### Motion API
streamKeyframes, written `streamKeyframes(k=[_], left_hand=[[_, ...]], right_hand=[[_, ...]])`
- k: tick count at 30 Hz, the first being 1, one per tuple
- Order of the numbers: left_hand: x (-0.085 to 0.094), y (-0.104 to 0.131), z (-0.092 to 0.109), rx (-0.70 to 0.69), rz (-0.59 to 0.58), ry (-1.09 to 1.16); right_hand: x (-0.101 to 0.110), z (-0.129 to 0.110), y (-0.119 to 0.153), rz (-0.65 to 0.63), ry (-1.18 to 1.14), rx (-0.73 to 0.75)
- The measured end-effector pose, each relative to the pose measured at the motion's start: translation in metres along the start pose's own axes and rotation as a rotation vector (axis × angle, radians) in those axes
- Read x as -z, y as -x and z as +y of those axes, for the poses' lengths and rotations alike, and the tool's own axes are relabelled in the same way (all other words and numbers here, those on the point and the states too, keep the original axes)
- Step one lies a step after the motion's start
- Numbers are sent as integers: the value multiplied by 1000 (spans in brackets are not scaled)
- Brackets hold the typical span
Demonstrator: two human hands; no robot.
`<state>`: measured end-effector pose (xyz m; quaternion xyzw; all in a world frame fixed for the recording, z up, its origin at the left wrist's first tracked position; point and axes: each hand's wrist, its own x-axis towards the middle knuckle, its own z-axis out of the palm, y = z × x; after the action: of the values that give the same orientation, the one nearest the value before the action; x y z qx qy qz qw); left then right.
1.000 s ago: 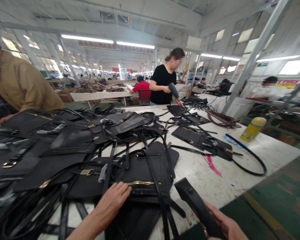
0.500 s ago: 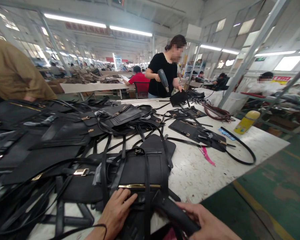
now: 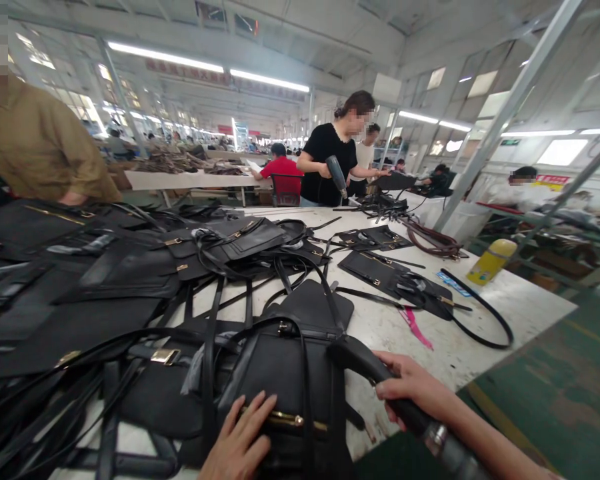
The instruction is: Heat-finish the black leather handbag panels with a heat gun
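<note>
My left hand lies with its fingers spread on the front of a black backpack, at the gold zipper. Wrapped around the handle of a black curved tool is my right hand. A metal collar joins the tool's lower end to a thick dark tube. Its wide head is over the bag's right upper side; whether it touches the leather I cannot tell. A thin black strap loops across the bag front. Beside the bag, at left, is another black bag with a gold buckle.
Black bags and straps pile up on the left of the white table. A yellow bottle and pink ribbon are on the right. Across the table a co-worker holds a heat gun; another person stands left.
My right hand has raised the black tool, moving its head up along the bag's right side. My left hand has slid down slightly and spread its fingers. The co-worker's black piece has moved right.
</note>
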<state>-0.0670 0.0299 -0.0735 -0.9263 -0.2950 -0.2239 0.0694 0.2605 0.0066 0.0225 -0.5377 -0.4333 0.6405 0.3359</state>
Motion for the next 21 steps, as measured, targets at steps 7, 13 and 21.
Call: streamKeyframes(k=[7,13,21], left_hand=[[-12,-5,-6,-54,-82,-69],[-22,3,-13,-111,-22,-87],[-32,3,-23,-155,-153,50]], right_hand=[[7,-13,-73,42,22,39],[14,-24,-55,134,44,123],[0,-1,-63,-22,47,-8]])
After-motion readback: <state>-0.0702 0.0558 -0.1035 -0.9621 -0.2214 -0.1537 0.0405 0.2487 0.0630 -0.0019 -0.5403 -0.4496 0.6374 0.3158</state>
